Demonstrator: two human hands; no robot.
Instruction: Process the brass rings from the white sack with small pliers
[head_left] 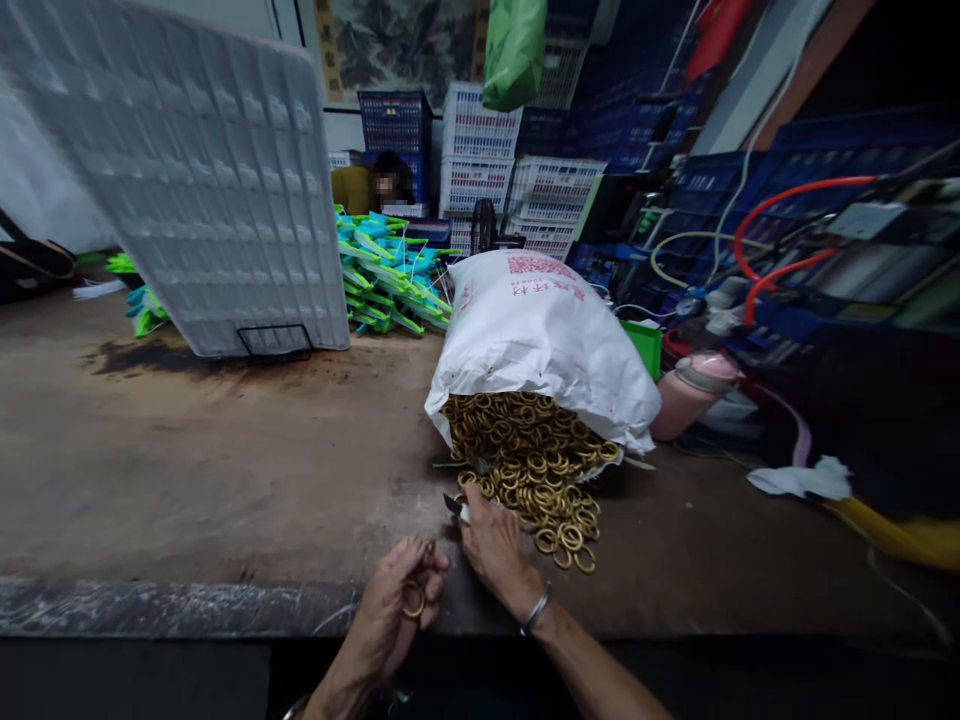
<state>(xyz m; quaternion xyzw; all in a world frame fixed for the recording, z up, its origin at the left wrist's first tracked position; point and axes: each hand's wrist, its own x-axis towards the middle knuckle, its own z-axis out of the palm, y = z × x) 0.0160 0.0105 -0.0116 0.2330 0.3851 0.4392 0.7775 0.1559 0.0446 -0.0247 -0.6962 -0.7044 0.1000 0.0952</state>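
My left hand (401, 595), near the table's front edge, has its fingers curled round a brass-coloured ring (413, 600). Another bit of ring seems to show at its fingertips. My right hand (496, 548) rests at the left side of a heap of the same rings (562, 510), its fingers closed. From it sticks out a small tool with a dark pointed tip (452, 505) and a white part; the rest is hidden by the hand. The rings spill from the mouth of a white woven sack (536, 330) lying on its side.
A ribbed translucent panel (195, 190) stands upright at the left in a black wire stand (274, 342). Behind it lie green and blue plastic pieces (390, 270). A pink bottle (694, 395) and orange hoses (795, 190) are at the right. A person (367, 187) and stacked crates (480, 150) are behind.
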